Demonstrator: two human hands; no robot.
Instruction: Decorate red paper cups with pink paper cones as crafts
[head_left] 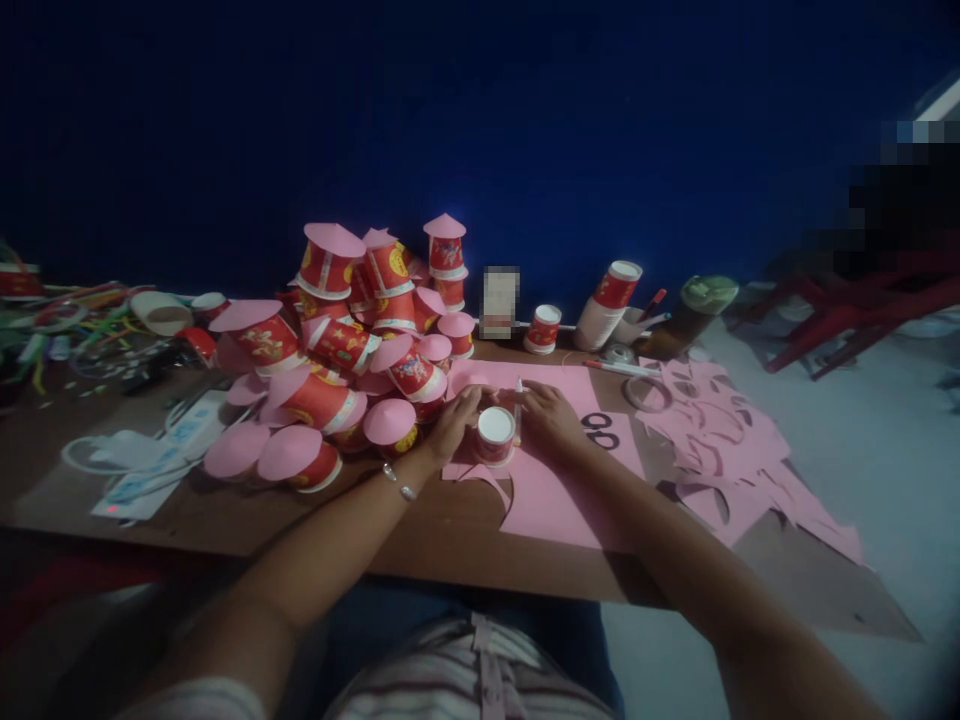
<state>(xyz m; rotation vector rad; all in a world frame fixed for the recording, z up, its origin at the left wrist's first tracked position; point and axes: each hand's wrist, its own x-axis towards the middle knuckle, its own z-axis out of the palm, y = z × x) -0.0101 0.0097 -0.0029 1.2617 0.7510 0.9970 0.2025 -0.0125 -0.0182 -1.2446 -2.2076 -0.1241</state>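
Observation:
A small red paper cup (495, 436) stands upside down on a pink paper sheet (559, 500), its white base facing up. My left hand (456, 425) is just left of the cup, with its fingers closed near a pink paper piece (466, 384) behind it. From the right, my right hand (551, 415) reaches in with bent, closed fingers. Between that hand and the cup is a slim white-tipped tube (518, 400). Dim light and blur hide exactly what either set of fingertips grips.
Several red cups with pink cone tops (315, 395) are heaped at left, beside a white power strip (169, 455). Cut pink scraps (724, 425) cover the right side, near a tape roll (649, 393). Stacked cups (611, 303) and a phone-like blurred object (499, 302) stand behind.

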